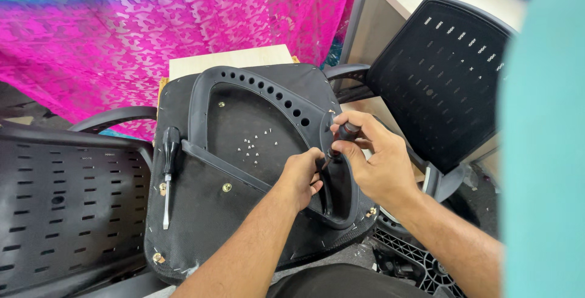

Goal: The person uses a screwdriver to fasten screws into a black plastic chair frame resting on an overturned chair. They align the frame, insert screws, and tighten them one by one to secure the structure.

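Your right hand [379, 163] is closed around the dark handle of a screwdriver [341, 142], fingers wrapped near the top, with the shaft angled down toward the right-hand side of the black plastic frame [210, 100]. Your left hand [300, 176] rests against that same side of the frame, fingers curled over its inner rim just beside the screwdriver tip; whether it pinches a screw there cannot be determined, as the fingertips are hidden. The frame is a rounded triangular part with a row of holes along its upper arm, and it lies on the upturned seat base [201, 219], which is covered in black fabric and carries all the work. A small cluster of loose screws [255, 145] lies on the fabric inside the frame opening, near the centre of the seat base; roughly a dozen are visible, though the exact count is too fine to confirm. A second screwdriver [169, 173], with a black handle and a bare metal shaft, lies unused along the left edge of the seat base. Judged from the loose screws, several fasteners are out of the frame, and the fastener at the right side is the one in hand. Brass-coloured fittings show at the near-left corner and the near-right edge. Two perforated black chair backs stand by: one [61, 206] at the left, one [442, 72] at the far right.
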